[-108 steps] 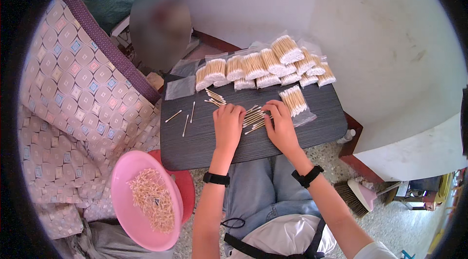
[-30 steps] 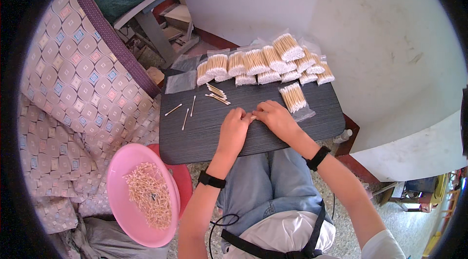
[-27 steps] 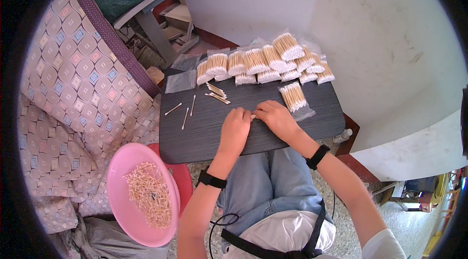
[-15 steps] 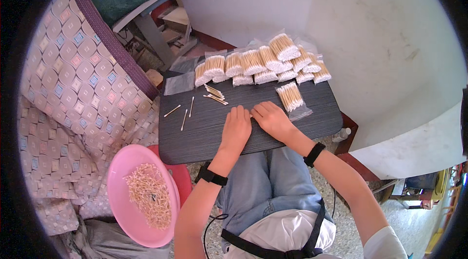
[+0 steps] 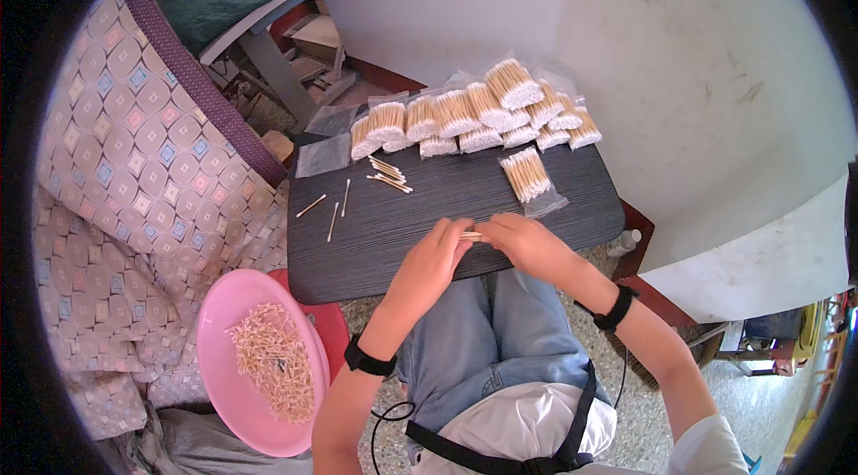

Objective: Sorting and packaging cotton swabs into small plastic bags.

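Close to the near edge of the dark tabletop, a few cotton swabs [image 5: 471, 236] lie level between my hands. My left hand [image 5: 431, 259] is closed on one end of them, and my right hand [image 5: 527, 243] pinches the other; the fingers hide most of the swabs. Beyond my right hand lies a clear bag of cotton swabs [image 5: 527, 176], its loose plastic end toward me. Farther left is a small pile of loose swabs [image 5: 389, 175]. Three single swabs [image 5: 332, 221] are scattered beside that pile.
Filled swab bags [image 5: 456, 115] are stacked along the far edge of the table [image 5: 402, 256]. Flat clear bags [image 5: 323, 156] lie at the far left. A pink basin [image 5: 214, 341] of loose swabs stands at lower left. Beyond the table rises a pale wall [image 5: 483, 10].
Both hands have come nearer to me and lifted a little, with wrists turned. The swabs between them now show more. Things on the table keep their places.
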Demonstrator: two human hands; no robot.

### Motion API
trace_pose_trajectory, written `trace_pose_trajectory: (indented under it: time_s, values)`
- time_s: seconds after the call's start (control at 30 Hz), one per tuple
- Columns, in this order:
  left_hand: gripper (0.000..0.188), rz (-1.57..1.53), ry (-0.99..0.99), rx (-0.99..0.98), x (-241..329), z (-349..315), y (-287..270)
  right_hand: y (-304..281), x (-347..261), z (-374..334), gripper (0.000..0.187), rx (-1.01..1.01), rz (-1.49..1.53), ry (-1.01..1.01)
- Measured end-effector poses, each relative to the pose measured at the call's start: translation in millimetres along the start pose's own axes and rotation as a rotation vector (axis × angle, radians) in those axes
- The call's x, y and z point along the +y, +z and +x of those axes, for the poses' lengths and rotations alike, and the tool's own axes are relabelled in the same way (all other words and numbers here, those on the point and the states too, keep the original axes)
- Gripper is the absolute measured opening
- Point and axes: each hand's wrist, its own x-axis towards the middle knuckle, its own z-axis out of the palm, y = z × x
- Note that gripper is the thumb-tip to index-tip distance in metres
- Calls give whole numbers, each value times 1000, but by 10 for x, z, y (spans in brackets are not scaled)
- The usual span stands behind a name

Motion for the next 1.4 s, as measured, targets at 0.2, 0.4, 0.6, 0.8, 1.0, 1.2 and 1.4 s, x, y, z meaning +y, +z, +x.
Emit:
trace_pose_trajectory:
  time_s: [0.2, 0.4, 0.6, 0.8, 1.0, 1.2, 1.4]
  values:
    - [18, -149, 26, -30, 83, -43, 14, -70, -201, -196, 17, 1, 261, 192]
    - [12, -310, -8, -144, 118, 35, 95, -99, -204, -391, 20, -6, -183, 82]
    - [12, -422, 66, -136, 198, 184, 308, -226, -156, -561, 10, -7, -286, 117]
    - [16, -454, 31, -91, 280, 417, 574, -346, -37, -769, 6, 27, -148, 328]
    - [21, -4, 135, 248, 341, 623, 841, -342, 1, -812, 5, 53, -120, 728]
    - [17, 80, 153, 247, 260, 700, 973, -251, 10, -729, 14, 121, -85, 809]
    - [14, -55, 257, 384, 210, 742, 1004, -183, 26, -644, 10, 153, -95, 766]
